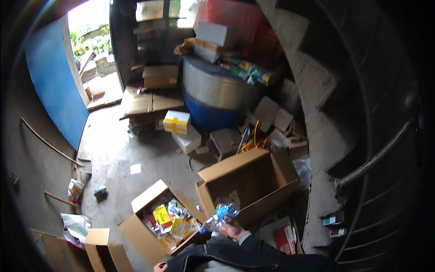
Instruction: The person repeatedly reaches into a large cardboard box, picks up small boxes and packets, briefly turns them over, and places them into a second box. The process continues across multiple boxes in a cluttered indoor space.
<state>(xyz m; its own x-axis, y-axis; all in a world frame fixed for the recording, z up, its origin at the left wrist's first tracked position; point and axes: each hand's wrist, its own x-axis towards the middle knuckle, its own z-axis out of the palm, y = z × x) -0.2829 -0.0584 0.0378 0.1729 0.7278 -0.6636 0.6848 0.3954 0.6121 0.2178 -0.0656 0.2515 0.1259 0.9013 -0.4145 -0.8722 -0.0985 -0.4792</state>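
My right hand [233, 229] is closed around clear plastic bottles [224, 212], seemingly two, with a blue label and a blue cap showing. They hang over the near edge of an open cardboard box [244, 170] that has a few scraps at its bottom. Left of them, another open cardboard box [144, 231] is filled with small yellow, white and red cartons [168, 220]. Only a small part of my left hand [160, 267] shows at the lower edge, close to that box's near flap; its fingers cannot be made out.
A large blue-ended spool [213, 86] carries white boxes and bags. Concrete stairs [324, 104] with a metal rail rise at the right. A blue door [54, 81] stands at the left. On the floor lie a small bottle [99, 191] and a paper [135, 169]. Another box [97, 247] sits near left.
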